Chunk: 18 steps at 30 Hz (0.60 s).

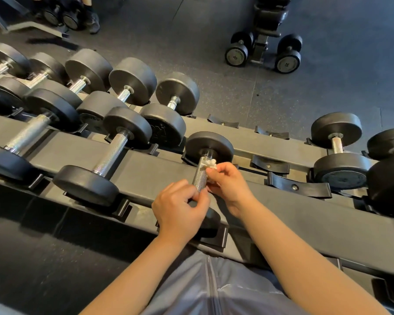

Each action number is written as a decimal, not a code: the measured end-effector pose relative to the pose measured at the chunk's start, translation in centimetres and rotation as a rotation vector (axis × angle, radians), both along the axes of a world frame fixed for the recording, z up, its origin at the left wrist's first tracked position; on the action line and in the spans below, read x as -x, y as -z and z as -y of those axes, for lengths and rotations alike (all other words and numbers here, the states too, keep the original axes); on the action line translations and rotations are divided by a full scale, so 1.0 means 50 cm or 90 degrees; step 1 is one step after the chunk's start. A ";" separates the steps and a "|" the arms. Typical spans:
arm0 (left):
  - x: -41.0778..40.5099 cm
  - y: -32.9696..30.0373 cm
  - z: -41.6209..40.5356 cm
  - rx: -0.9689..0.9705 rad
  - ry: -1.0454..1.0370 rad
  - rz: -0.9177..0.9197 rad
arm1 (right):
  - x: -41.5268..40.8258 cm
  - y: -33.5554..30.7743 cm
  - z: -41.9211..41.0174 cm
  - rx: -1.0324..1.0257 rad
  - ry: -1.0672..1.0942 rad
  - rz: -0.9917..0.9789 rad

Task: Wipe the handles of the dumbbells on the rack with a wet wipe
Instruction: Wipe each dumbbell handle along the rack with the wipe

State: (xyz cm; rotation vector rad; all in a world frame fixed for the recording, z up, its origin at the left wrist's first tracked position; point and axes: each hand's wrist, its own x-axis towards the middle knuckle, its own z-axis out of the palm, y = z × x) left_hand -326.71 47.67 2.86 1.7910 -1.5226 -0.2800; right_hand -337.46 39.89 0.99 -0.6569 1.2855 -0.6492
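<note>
A black dumbbell (pixel 209 145) lies across the top tier of the dark rack (pixel 305 214), its knurled steel handle (pixel 200 176) pointing toward me. My right hand (pixel 230 185) pinches a crumpled white wet wipe (pixel 208 164) against the right side of that handle, near its far end. My left hand (pixel 180 208) is closed around the near end of the same handle and hides the near weight. Other dumbbells (pixel 114 153) with bare steel handles rest to the left.
Several more dumbbells fill the lower tier at the left (pixel 132 87) and right (pixel 337 142). Empty cradles (pixel 298 187) sit right of my hands. A bench with two dumbbells (pixel 262 53) stands on the floor beyond. Someone's shoe (pixel 93 22) shows at the top left.
</note>
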 end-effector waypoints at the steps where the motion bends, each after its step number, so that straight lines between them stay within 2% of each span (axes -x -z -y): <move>1: -0.003 0.001 0.001 0.001 -0.009 -0.012 | -0.004 -0.008 0.000 -0.024 0.008 0.029; 3: 0.000 0.002 -0.003 0.001 -0.027 -0.055 | -0.009 -0.017 -0.004 -0.029 0.006 0.023; 6: 0.019 0.003 -0.015 0.000 -0.056 -0.196 | -0.005 -0.027 -0.013 0.023 -0.014 -0.073; 10: 0.013 0.015 -0.015 -0.032 -0.066 -0.336 | 0.015 -0.036 -0.022 0.071 -0.033 -0.113; 12: -0.004 0.020 -0.012 -0.067 -0.108 -0.448 | 0.016 -0.037 -0.025 0.102 -0.073 -0.149; 14: -0.028 0.024 -0.009 -0.096 -0.168 -0.564 | 0.009 -0.035 -0.028 0.179 -0.162 -0.247; 16: -0.049 0.031 -0.007 -0.104 -0.205 -0.652 | 0.001 -0.030 -0.022 0.309 -0.238 -0.367; 18: -0.058 0.031 -0.007 -0.111 -0.198 -0.694 | -0.006 -0.017 0.000 0.400 -0.225 -0.436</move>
